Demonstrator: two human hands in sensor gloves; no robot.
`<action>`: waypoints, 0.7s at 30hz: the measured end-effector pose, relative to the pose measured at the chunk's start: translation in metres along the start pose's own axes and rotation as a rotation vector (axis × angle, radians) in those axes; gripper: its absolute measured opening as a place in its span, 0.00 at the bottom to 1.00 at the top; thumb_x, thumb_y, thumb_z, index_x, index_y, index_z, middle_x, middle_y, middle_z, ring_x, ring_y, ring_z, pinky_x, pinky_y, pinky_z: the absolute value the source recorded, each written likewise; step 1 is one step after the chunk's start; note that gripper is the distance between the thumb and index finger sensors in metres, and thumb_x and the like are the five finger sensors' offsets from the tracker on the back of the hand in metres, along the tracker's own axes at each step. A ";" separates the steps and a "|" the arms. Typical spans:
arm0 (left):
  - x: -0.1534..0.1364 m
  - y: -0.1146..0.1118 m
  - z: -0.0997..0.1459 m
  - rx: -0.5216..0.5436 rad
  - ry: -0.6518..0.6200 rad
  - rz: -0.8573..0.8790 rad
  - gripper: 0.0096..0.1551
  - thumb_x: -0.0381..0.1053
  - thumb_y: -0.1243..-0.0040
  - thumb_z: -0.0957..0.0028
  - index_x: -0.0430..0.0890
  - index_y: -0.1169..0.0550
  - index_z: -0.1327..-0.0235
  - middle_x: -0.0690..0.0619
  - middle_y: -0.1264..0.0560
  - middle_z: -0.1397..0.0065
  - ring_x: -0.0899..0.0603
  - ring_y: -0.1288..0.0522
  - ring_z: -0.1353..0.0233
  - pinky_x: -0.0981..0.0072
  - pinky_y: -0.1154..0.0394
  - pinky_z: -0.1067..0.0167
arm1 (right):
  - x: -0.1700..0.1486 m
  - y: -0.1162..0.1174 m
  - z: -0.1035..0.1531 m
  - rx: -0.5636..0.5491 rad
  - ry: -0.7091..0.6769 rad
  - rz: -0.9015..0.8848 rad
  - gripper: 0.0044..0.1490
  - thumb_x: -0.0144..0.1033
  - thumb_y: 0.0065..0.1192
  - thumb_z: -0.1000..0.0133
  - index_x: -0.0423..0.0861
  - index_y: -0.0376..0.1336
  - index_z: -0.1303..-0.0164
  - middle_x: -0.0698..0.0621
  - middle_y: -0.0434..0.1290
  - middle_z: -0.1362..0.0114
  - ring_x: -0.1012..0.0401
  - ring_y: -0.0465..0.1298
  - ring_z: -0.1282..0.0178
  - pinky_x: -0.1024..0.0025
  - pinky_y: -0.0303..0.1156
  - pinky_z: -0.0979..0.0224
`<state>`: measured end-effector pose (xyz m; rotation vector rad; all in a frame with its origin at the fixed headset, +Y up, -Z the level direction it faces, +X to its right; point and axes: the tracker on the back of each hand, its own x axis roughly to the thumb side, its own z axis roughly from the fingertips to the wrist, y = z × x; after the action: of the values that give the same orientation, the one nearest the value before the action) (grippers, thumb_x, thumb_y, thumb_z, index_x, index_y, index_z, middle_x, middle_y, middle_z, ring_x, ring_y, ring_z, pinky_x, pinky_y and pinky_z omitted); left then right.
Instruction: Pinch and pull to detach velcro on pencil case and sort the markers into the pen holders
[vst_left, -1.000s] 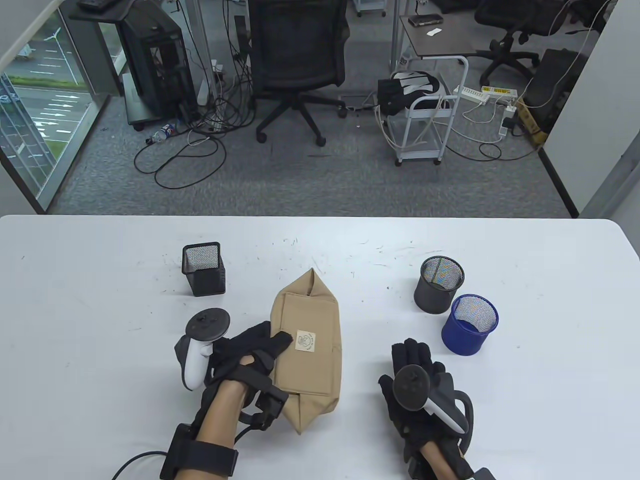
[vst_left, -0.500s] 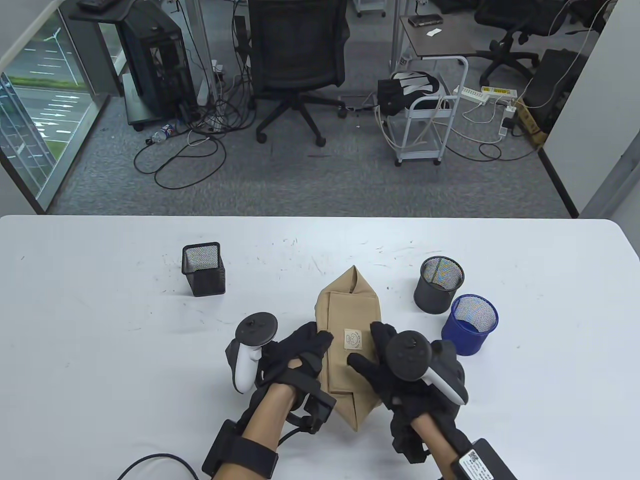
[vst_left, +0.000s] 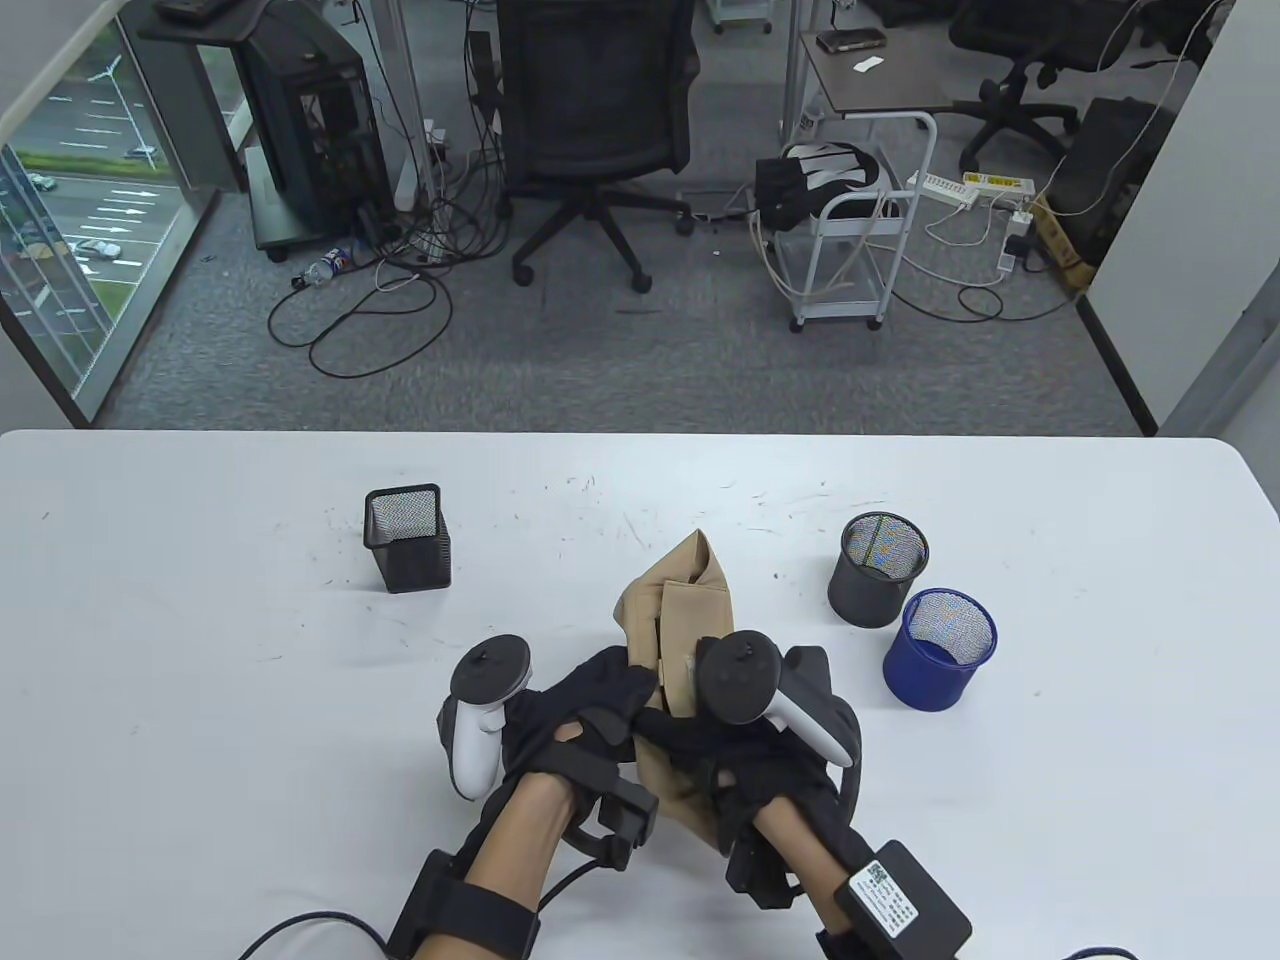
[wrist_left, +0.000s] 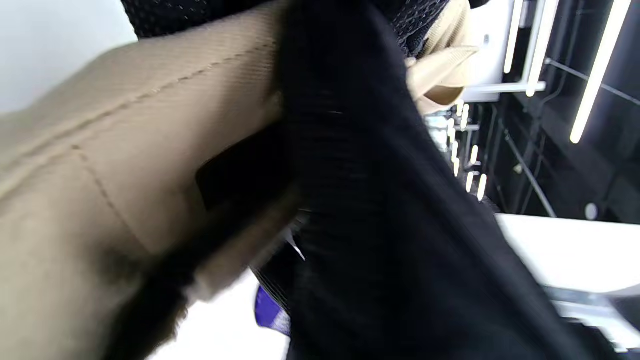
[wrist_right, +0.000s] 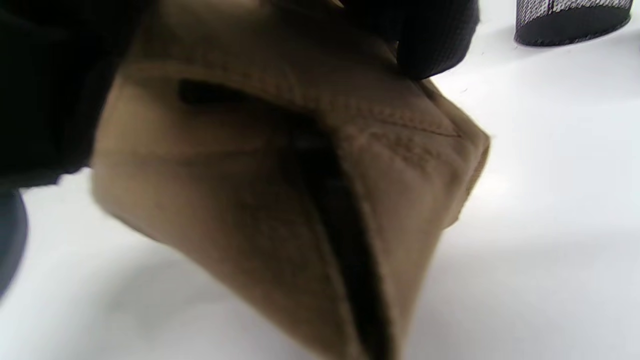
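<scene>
The tan case (vst_left: 680, 610) is shown near the middle of the white table (vst_left: 200, 700), tipped up and twisted between both hands, its far end crumpled and raised; half a second earlier it lay flat with its label patch facing up, and a second ago it lay further to the left, touched by the left hand alone. The left hand (vst_left: 590, 715) is seen at the case's left side with its fingers curled onto the fabric. The right hand (vst_left: 770, 740), which a second ago rested flat on the table apart from the case, is now closed over the case's right side, fingers curled round the fabric and partly hidden under its tracker (vst_left: 740, 680). In the left wrist view the fabric is pinched by a black gloved finger (wrist_left: 350, 150), and a dark gap is visible at a seam. In the right wrist view a dark slit is seen running along the case (wrist_right: 300, 200), with a fingertip (wrist_right: 435, 45) pressed on its upper edge. No marker can be made out. The square black holder (vst_left: 408, 538) stands to the left of the case, the round black holder (vst_left: 878, 570) and the blue holder (vst_left: 940, 650) to its right, the latter two just beside each other; all three are unmoved.
</scene>
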<state>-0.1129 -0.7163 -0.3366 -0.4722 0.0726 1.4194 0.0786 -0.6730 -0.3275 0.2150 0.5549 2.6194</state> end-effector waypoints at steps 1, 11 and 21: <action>-0.001 0.000 0.000 0.001 0.011 0.015 0.30 0.50 0.43 0.42 0.44 0.29 0.27 0.43 0.21 0.28 0.36 0.16 0.35 0.54 0.13 0.48 | -0.002 -0.002 0.000 -0.006 0.000 -0.003 0.57 0.59 0.60 0.44 0.32 0.46 0.18 0.25 0.54 0.18 0.32 0.64 0.24 0.43 0.74 0.35; -0.002 -0.008 -0.002 -0.024 -0.011 0.031 0.29 0.50 0.43 0.41 0.45 0.29 0.27 0.45 0.20 0.28 0.39 0.14 0.36 0.60 0.10 0.50 | -0.034 -0.029 0.013 -0.114 -0.026 -0.230 0.31 0.33 0.59 0.41 0.35 0.62 0.28 0.32 0.74 0.32 0.41 0.81 0.42 0.57 0.85 0.52; -0.002 0.019 0.002 0.123 0.107 -0.095 0.30 0.51 0.37 0.43 0.42 0.26 0.29 0.44 0.17 0.32 0.41 0.12 0.38 0.58 0.11 0.51 | -0.107 -0.049 0.020 -0.117 0.041 -0.722 0.31 0.31 0.60 0.41 0.34 0.62 0.29 0.31 0.77 0.36 0.43 0.85 0.47 0.62 0.88 0.56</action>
<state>-0.1322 -0.7160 -0.3390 -0.4440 0.2196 1.2884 0.1976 -0.6752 -0.3365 -0.0714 0.3921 1.9451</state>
